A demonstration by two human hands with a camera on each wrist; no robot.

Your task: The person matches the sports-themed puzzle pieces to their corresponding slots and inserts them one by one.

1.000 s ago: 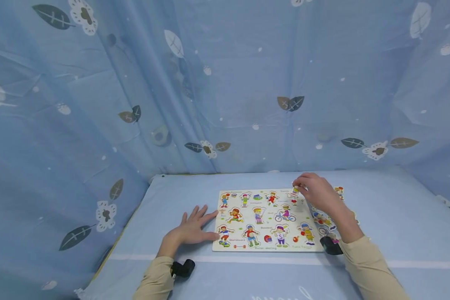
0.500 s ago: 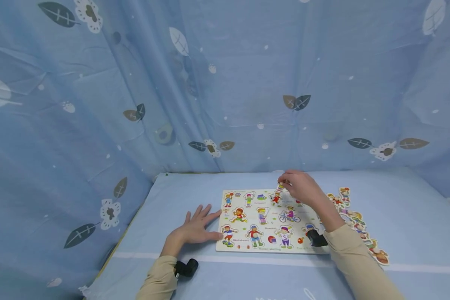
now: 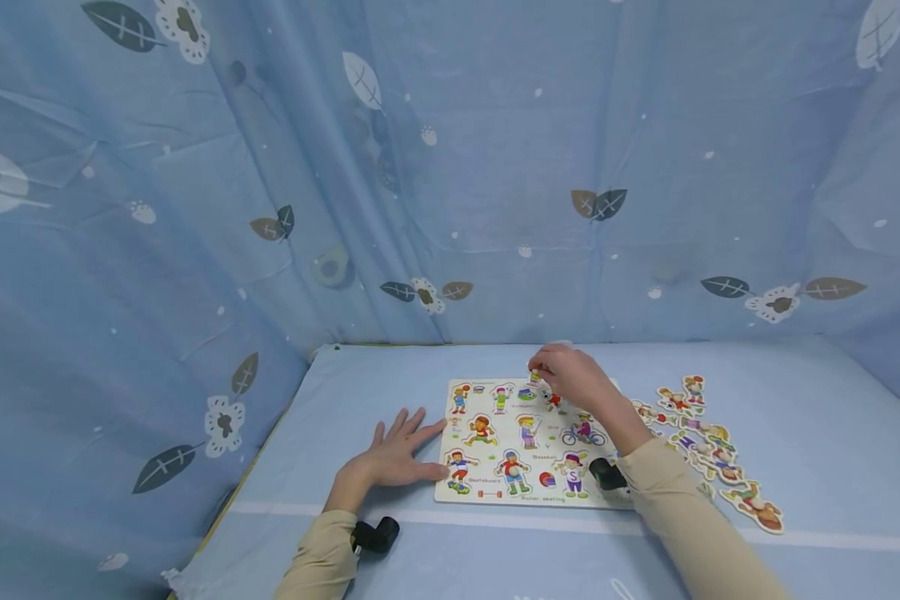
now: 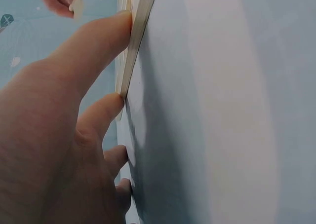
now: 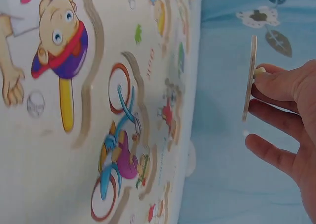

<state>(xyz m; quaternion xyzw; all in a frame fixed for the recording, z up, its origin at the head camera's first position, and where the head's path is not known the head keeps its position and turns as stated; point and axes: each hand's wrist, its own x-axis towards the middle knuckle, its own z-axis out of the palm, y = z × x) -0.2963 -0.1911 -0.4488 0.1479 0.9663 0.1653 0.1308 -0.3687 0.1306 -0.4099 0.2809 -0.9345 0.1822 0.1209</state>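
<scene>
My right hand [image 3: 576, 379] is raised over the far edge of the puzzle board [image 3: 498, 442]. It pinches a small peg puzzle piece [image 3: 535, 378] by its pale knob [image 5: 258, 72]. In the right wrist view the piece stands edge-on, apart from the board, so its picture is hidden there. My left hand [image 3: 393, 460] lies spread on the table at the board's left side. Its thumb and index fingertips touch the board's edge in the left wrist view, where the wooden rim [image 4: 129, 68] shows. Printed children in sports outfits and a blue bicycle [image 5: 111, 160] fill the board's cutouts.
Several loose puzzle pieces [image 3: 753, 505] lie in a cluster right of the board, some overlapping. A pale blue cloth [image 3: 390, 542] covers the table, and a blue patterned curtain [image 3: 487, 183] hangs behind. Black wrist cameras [image 3: 376, 535] sit on both forearms.
My right hand has moved left along the board's far edge, carrying the piece, uncovering more loose pieces on the right. My left hand has stayed at the board's edge.
</scene>
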